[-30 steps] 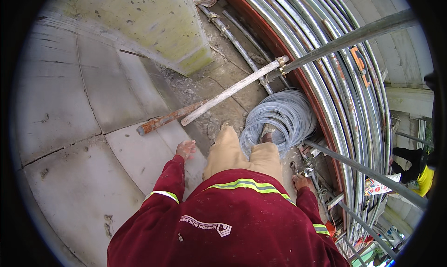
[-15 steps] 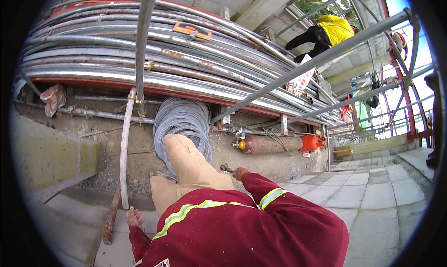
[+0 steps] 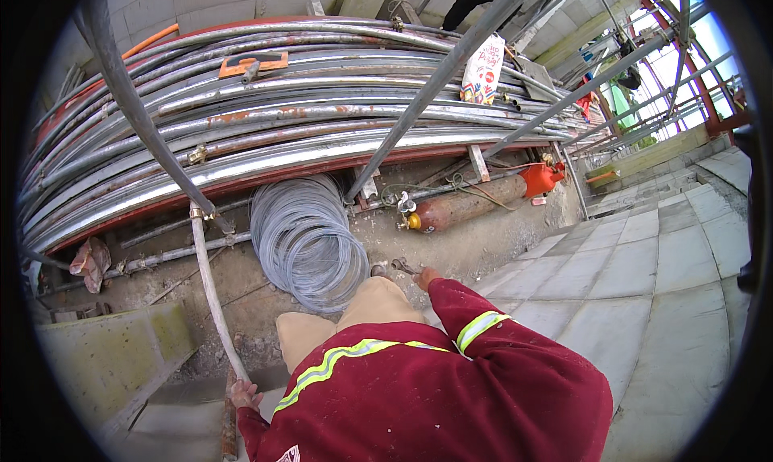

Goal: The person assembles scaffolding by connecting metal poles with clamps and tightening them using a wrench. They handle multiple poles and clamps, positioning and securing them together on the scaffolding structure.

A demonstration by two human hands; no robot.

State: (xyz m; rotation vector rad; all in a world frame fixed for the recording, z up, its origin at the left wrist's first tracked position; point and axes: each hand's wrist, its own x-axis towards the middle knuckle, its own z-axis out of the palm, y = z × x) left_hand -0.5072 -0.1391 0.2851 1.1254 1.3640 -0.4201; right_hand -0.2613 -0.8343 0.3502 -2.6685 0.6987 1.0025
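My right hand (image 3: 426, 278) is closed round the handle of a small dark metal hand tool (image 3: 405, 266). Its head points left, over the dirt; I cannot make out its exact kind. My left hand (image 3: 246, 394) is low at the left, fingers apart and holding nothing. It is by the lower end of a pale pole (image 3: 211, 289) and a rusty bar (image 3: 229, 420); whether it touches either I cannot tell. In front of my knees lies a big coil of grey wire (image 3: 304, 240). A shoe tip (image 3: 378, 270) shows beside the tool.
Long metal pipes (image 3: 298, 111) fill a red rack ahead, with an orange-handled tool (image 3: 254, 63) and a printed bag (image 3: 483, 69) on top. Slanting scaffold tubes (image 3: 427, 99) cross in front. A rusty gas cylinder (image 3: 471, 204) lies right, a block wall (image 3: 121, 349) stands left, and pale slabs (image 3: 612, 285) slope right.
My view has swung and moved ahead, bringing the coil more fully into sight. My left hand is closer to the pole's lower end. The metal tool stays in my right hand.
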